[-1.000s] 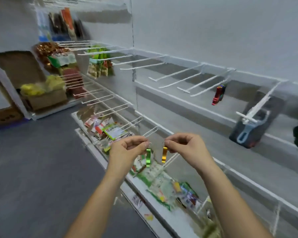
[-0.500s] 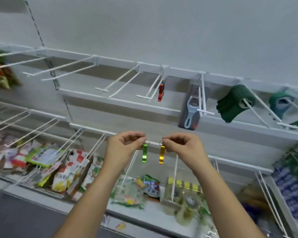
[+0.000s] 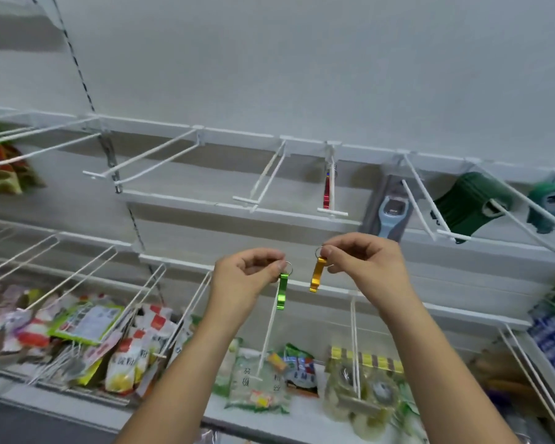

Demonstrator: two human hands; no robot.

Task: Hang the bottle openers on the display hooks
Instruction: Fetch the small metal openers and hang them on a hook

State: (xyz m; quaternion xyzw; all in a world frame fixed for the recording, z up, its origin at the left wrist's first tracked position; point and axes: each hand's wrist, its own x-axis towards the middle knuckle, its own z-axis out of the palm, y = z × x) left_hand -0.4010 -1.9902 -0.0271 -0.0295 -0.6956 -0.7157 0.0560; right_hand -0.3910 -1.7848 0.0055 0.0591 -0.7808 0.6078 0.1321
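Observation:
My left hand (image 3: 245,275) pinches the key ring of a green bottle opener (image 3: 282,291), which dangles straight down. My right hand (image 3: 364,262) pinches the ring of an orange bottle opener (image 3: 317,274), held a little higher. Both hang in front of the white display wall, below the upper row of hooks. A red bottle opener (image 3: 327,192) hangs far back on one white display hook (image 3: 332,200), above and between my hands. An empty double-wire hook (image 3: 260,190) sticks out to its left.
A grey-blue peeler on a card (image 3: 390,208), green items (image 3: 468,203) and a teal tool (image 3: 551,201) hang on hooks to the right. The lower row of hooks (image 3: 77,274) holds snack packets (image 3: 87,322) over a white shelf ledge (image 3: 305,408).
The view has swung right along the shelving and closer to the wall. My hands have risen toward the hook with the red opener, the right one higher, each still holding its opener.

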